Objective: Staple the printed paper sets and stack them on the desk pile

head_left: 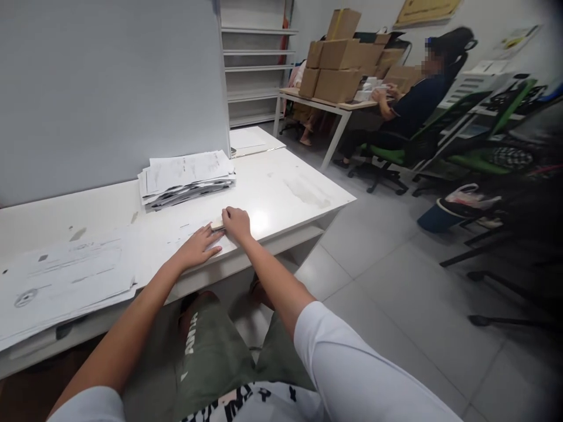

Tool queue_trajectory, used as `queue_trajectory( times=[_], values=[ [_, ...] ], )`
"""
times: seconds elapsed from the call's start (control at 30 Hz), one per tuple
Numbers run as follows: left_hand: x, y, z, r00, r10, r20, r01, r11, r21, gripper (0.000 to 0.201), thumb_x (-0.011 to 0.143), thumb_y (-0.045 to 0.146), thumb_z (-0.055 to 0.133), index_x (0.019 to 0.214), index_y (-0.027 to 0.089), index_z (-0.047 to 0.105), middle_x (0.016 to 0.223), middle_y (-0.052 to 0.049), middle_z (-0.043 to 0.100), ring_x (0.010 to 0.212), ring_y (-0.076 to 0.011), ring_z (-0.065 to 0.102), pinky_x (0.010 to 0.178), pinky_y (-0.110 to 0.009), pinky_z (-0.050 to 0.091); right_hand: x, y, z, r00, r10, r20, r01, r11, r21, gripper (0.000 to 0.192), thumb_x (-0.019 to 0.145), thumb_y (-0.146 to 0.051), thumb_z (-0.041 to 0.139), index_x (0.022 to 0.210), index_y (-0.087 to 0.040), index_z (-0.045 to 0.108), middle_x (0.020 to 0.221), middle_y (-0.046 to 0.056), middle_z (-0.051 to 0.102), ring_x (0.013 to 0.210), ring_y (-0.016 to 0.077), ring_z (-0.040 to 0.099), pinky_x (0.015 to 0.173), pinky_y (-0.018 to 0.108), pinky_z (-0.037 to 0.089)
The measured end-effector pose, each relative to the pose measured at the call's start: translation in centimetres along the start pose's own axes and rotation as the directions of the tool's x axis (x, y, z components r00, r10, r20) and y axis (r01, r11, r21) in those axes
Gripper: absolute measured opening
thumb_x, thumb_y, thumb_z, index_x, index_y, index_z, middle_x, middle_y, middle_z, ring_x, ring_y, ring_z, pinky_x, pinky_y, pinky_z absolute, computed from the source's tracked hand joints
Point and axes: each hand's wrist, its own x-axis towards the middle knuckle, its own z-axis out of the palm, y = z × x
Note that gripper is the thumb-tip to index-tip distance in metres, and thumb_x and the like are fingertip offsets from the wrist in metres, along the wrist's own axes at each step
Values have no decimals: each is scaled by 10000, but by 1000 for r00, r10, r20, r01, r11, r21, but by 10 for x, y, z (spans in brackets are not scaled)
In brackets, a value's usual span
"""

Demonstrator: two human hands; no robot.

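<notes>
A sheet of printed paper [180, 233] lies on the white desk near its front edge. Spread over its right part is my left hand [199, 246], fingers apart and palm down. Just beyond those fingertips, my right hand [237, 224] is closed around one end of a small cream-coloured block [217, 224], which rests low over the paper. The block's kind is unclear, as my right fingers cover much of it. Behind both hands stands an uneven stack of printed papers [187, 176].
More printed sheets [83, 264] lie at the desk's left. A grey partition [109, 88] rises behind. To the right are a bin [440, 215], office chairs [391, 153] and a seated person [417, 94] at another table with cardboard boxes [336, 82].
</notes>
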Motion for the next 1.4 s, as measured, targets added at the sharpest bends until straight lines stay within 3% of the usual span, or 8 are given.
queue_trajectory(
  times=[0.1, 0.27, 0.4, 0.67, 0.83, 1.0, 1.23, 1.4],
  values=[
    [7, -1, -3, 1000, -2, 0, 2, 999, -37, 651, 979, 623, 275, 1440, 210, 476, 1450, -151, 461, 1343, -333, 404, 1112, -509, 342, 2, -1, 1, 1000, -3, 12, 3, 1000, 3, 342, 1015, -293, 377, 893, -190, 679, 877, 49, 709, 820, 169, 607, 711, 254, 318],
    [8, 0, -8, 1000, -21, -4, 21, 1000, 7, 645, 969, 644, 281, 1416, 241, 511, 1473, -122, 452, 1392, -348, 350, 1119, -490, 346, 3, -2, 3, 1000, 7, 29, -8, 1000, 9, 349, 1016, -299, 365, 915, -198, 684, 887, 43, 704, 822, 162, 599, 681, 238, 330],
    [9, -4, -10, 999, 37, 10, -37, 999, 13, 653, 954, 664, 315, 1428, 253, 498, 1461, -119, 474, 1325, -361, 438, 1082, -473, 394, 4, -3, 2, 998, 22, 66, -24, 999, 31, 355, 1019, -313, 350, 929, -206, 677, 921, 37, 708, 842, 163, 605, 677, 241, 340],
    [25, -23, -7, 994, 108, 20, -108, 994, -7, 630, 951, 654, 334, 1415, 266, 512, 1541, -42, 378, 1428, -336, 299, 1161, -487, 296, 11, -6, 7, 995, 63, 71, -65, 997, 34, 368, 1007, -334, 339, 965, -233, 690, 964, 17, 723, 865, 157, 622, 683, 240, 376],
    [25, -30, -5, 994, 102, -47, -101, 995, 11, 582, 918, 657, 424, 1357, 306, 575, 1506, -43, 428, 1372, -348, 400, 1114, -491, 380, 14, -10, 11, 994, 63, 84, -65, 998, 23, 339, 970, -312, 370, 987, -230, 699, 980, 34, 725, 909, 188, 639, 714, 260, 418],
    [23, -38, 2, 985, 116, -126, -109, 992, 56, 521, 910, 630, 466, 1324, 344, 602, 1466, -25, 480, 1323, -347, 469, 1086, -489, 427, 18, -13, 15, 996, 20, 85, -20, 1000, -3, 326, 903, -260, 419, 1075, -189, 687, 1086, 81, 697, 1033, 235, 616, 839, 308, 455],
    [23, -35, -1, 970, 172, -172, -156, 983, 98, 516, 923, 615, 444, 1332, 341, 597, 1447, -45, 506, 1294, -346, 497, 1068, -483, 450, 25, -25, 0, 972, 18, 235, 2, 996, -84, 400, 911, -263, 403, 1204, -115, 631, 1195, 163, 640, 1132, 298, 579, 935, 416, 457],
    [21, -28, -7, 968, 209, -137, -195, 974, 114, 545, 947, 603, 397, 1420, 350, 495, 1472, -46, 477, 1286, -343, 496, 1060, -487, 454, 39, -48, -6, 926, 89, 368, -35, 988, -149, 500, 840, -316, 584, 1283, -86, 571, 1303, 202, 567, 1256, 319, 494, 1051, 462, 387]
  ],
)
